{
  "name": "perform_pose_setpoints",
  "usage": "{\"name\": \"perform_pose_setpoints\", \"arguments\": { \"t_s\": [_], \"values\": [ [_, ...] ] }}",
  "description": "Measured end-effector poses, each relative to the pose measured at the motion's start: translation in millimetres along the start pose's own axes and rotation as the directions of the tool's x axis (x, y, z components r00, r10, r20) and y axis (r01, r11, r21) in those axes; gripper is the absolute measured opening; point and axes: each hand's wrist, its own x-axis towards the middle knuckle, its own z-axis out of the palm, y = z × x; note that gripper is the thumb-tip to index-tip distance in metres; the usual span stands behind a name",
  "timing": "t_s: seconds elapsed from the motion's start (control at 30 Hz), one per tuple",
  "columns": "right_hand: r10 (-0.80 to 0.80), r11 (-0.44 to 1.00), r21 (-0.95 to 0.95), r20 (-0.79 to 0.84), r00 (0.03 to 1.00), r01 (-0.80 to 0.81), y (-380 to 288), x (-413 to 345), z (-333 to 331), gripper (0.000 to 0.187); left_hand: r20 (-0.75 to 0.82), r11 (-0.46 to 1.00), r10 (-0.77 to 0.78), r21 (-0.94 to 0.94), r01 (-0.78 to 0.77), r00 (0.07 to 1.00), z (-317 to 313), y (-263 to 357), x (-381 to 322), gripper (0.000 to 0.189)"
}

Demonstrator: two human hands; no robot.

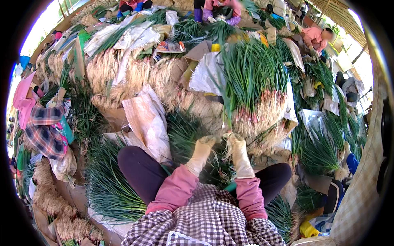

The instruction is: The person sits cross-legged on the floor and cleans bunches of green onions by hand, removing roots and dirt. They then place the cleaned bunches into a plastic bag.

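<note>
Both my hands wear pale gloves and meet in front of my lap. My right hand point(235, 142) is closed around a few spring onions point(227, 112), held upright with their roots hanging at the palm. My left hand point(203, 144) is curled close beside it, fingers bent; whether it pinches anything is hidden. Just beyond stands a big bunch of spring onions point(252, 70) with green leaves, reddish bulbs and pale roots. Loose green leaves point(184, 130) and trimmings lie between my knees, partly under my hands.
A white woven sack point(146, 120) lies beyond my left knee. More onion leaves point(114, 184) spread left of me. Long rows of bunched roots point(154, 73) cross ahead. A person in a pink hat point(46, 117) sits at the left; other people work farther off and at the right.
</note>
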Motion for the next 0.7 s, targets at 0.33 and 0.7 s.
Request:
{"name": "perform_pose_setpoints", "arguments": {
  "t_s": [0.33, 0.7],
  "values": [
    [0.133, 0.919, -0.387, 0.112, 0.985, -0.08, 34, -63, 12, 0.02, 0.195, 0.922, -0.141, -0.33, 0.2, 0.971, 11, -7, -6, 0.027],
    [-0.042, 0.961, -0.256, 0.241, 0.97, 0.105, -23, -130, -44, 0.017, -0.023, 0.973, -0.167, -0.162, 0.161, 0.986, -11, -18, -3, 0.024]
  ]
}}
